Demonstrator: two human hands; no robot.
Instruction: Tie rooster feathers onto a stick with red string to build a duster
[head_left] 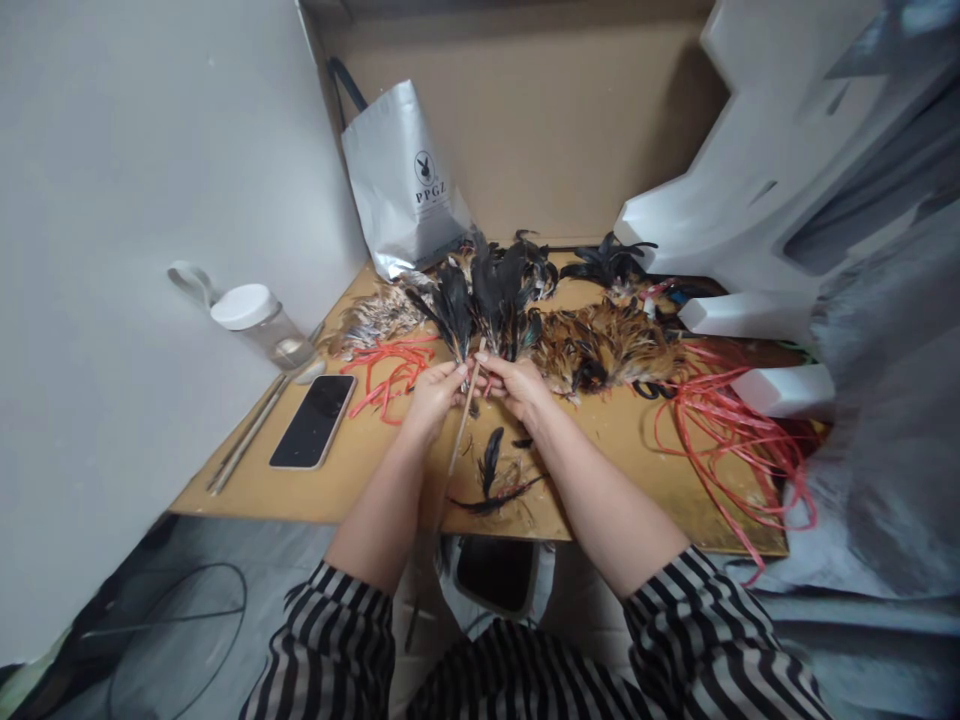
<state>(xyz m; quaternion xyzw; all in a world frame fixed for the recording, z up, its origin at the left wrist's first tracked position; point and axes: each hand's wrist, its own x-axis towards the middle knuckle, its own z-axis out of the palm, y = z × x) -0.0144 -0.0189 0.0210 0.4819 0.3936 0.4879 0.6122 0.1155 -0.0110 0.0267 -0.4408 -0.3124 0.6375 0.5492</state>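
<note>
two hands — left hand (pixel 435 392), right hand (pixel 516 385) — pinch one stick (pixel 459 432), perhaps one feather bunch (pixel 480 300).

Person's own body: left hand (pixel 435 392) and right hand (pixel 517 385) bare, forearms uncovered, black-and-white striped sleeves (pixel 337 630) pushed up to the elbows, matching striped fabric across the lap.

We pinch a thin wooden stick (pixel 459 430) and a bunch of dark glossy feathers (pixel 480 300) between our left hand (pixel 435 395) and right hand (pixel 517 385), above the tan board surface (pixel 622 440), near a black smartphone (pixel 313 421).
</note>
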